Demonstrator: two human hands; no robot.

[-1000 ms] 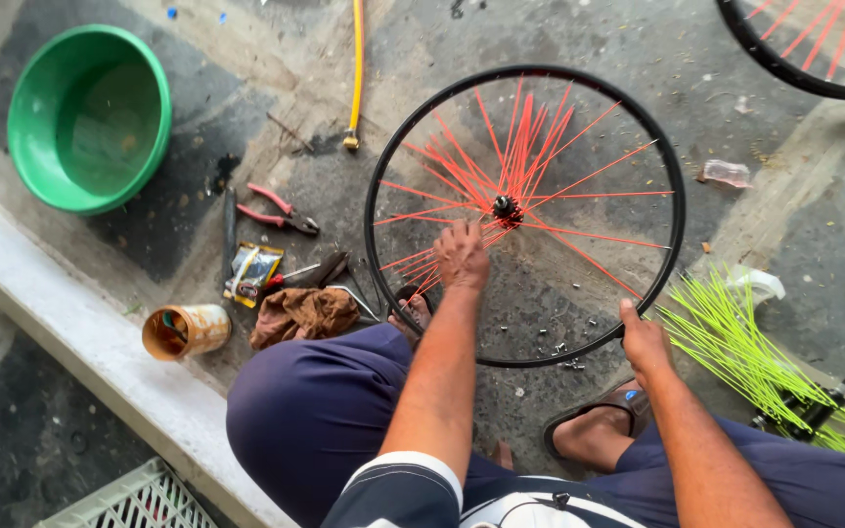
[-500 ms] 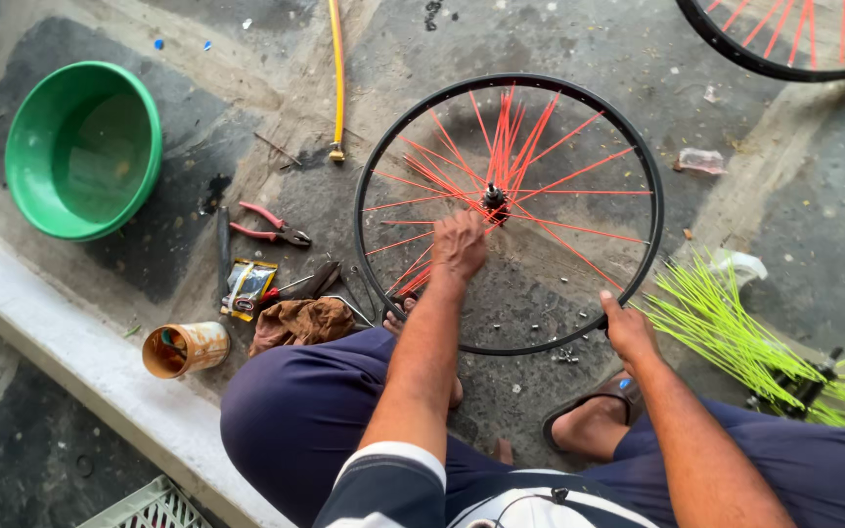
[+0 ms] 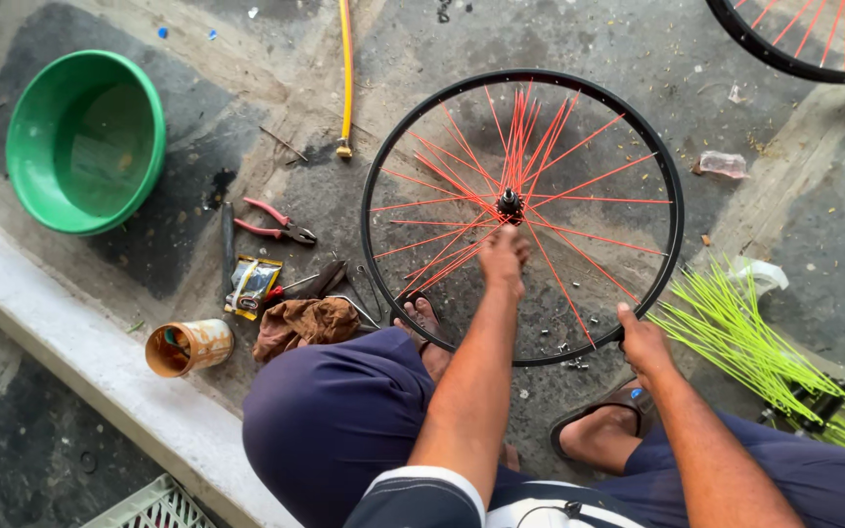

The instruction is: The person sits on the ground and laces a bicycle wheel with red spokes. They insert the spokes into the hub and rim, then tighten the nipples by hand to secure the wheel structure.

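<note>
The big black bicycle wheel lies flat on the grey concrete floor, right in front of the person's knees. It has thin red spokes that run from the rim to the small hub in the middle.

A moment ago the left hand was lower down, over the spokes nearer the person. Now it sits just below the hub, with its fingers curled in close around the spokes there. They look pinched on something thin, but what is in them is too small to tell. So the work has moved in to the middle of the wheel.

The right hand has not let go. Its fingers wrap the rim at the lower right edge, the same as before, and keep the wheel steady.

Just to the right of that hand lies a heap of bright green spokes. To the left of the wheel sit a green basin, red-handled pliers, a brown rag and a rusty tin can. A yellow hose runs down from the top. Part of another wheel shows in the top right corner.
</note>
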